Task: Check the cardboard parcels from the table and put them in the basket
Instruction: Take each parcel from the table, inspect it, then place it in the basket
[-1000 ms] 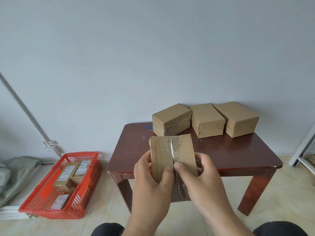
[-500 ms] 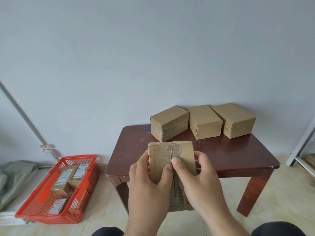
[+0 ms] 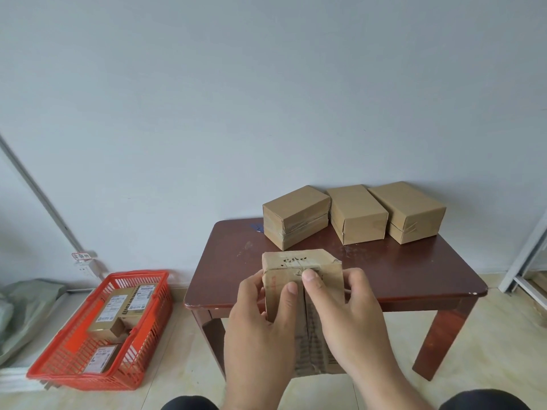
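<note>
A taped cardboard parcel [image 3: 299,266] is held upright in front of me, over the near edge of the dark wooden table [image 3: 236,261]. My left hand [image 3: 260,329] grips its left side and my right hand [image 3: 349,318] grips its right side, both thumbs pressed on its near face. Three more brown parcels stand in a row at the back of the table: the left parcel [image 3: 296,216], the middle parcel [image 3: 356,213] and the right parcel [image 3: 408,210]. The red plastic basket [image 3: 74,377] sits on the floor to the left, holding several labelled parcels [image 3: 115,312].
A grey wall rises right behind the table. A slanted white pipe [image 3: 44,199] with a tag runs down the wall at left, above a green bag [image 3: 26,309] on the floor. A white frame [image 3: 524,255] stands at the right edge. My knees show at the bottom.
The held parcel has tipped so its top end now shows, and it sits slightly lower in my hands. Both hands kept their grip.
</note>
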`<state>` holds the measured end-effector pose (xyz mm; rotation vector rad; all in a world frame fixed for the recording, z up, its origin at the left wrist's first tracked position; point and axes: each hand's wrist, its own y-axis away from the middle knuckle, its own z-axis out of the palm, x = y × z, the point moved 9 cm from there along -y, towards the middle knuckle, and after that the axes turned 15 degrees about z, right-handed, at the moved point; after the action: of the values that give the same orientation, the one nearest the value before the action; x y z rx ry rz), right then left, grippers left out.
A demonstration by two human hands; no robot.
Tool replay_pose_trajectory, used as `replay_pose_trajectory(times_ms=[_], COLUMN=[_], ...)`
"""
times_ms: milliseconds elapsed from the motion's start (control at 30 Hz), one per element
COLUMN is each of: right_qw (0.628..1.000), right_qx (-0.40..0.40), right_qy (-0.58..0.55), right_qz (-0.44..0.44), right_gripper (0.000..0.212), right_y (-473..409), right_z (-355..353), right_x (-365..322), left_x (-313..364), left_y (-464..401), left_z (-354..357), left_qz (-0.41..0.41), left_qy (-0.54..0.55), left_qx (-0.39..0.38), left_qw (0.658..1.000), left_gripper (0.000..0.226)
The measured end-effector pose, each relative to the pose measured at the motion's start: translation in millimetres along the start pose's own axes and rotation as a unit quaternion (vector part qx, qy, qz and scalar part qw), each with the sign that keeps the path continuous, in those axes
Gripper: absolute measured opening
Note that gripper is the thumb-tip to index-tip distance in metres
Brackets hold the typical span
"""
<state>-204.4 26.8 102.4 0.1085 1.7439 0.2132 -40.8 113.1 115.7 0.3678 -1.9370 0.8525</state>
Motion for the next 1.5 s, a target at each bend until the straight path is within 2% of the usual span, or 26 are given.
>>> replay_pose_trajectory(times_ms=[167,333,400,533,667,767,967,1100,1267,1367,1500], right_qw=[1.000,1.000,1.000,0.999,0.996,0.995,0.998,0.998,0.999,0.998,0.998], right_qx=[-0.010,-0.005,-0.011,-0.022,-0.051,-0.063,-0.054,-0.051,-0.035,-0.026,-0.009], right_qy=[-0.009,-0.008,-0.018,-0.047,-0.057,-0.062,-0.039,-0.027,-0.026,-0.033,-0.053], right_qz=[-0.007,-0.019,-0.008,0.015,0.037,0.045,0.018,-0.001,-0.031,-0.038,-0.023], right_gripper=[0.055,0.055,0.056,0.058,0.033,0.025,0.037,0.051,0.059,0.057,0.038], right_y=[11.2,16.5,15.8,13.1,13.1,11.8,9.4,7.6,14.6,14.5,2.1], right_z=[3.3,1.1,0.1,-1.5,4.1,7.1,9.6,12.3,16.4,17.2,12.2], right_x=[-0.9,-4.0,-4.7,-6.1,-5.6,-1.0,-6.7,-9.1,-2.2,4.1,9.7], left_x=[9.0,14.3,15.5,12.6,11.3,11.3,3.6,0.4,-8.9,-11.7,-8.6], left_y=[-5.8,-7.8,-3.2,2.8,2.2,0.3,2.2,2.5,-5.1,-5.9,3.1], left_z=[-5.2,-8.1,-8.5,-4.9,-3.0,0.7,4.2,5.6,2.7,3.1,6.8], left_qz=[0.025,0.053,0.043,0.014,-0.013,-0.031,-0.033,-0.039,-0.044,-0.034,-0.002], left_qy=[0.000,-0.012,-0.013,0.001,0.090,0.116,0.099,0.099,0.097,0.093,0.074], left_qx=[0.001,-0.004,0.006,0.011,0.020,0.002,0.009,0.026,0.031,0.030,0.038], left_qw=[1.000,0.998,0.999,1.000,0.996,0.993,0.995,0.994,0.994,0.995,0.996], left_gripper=[0.032,0.089,0.083,0.051,0.049,0.032,0.039,0.039,0.038,0.045,0.051])
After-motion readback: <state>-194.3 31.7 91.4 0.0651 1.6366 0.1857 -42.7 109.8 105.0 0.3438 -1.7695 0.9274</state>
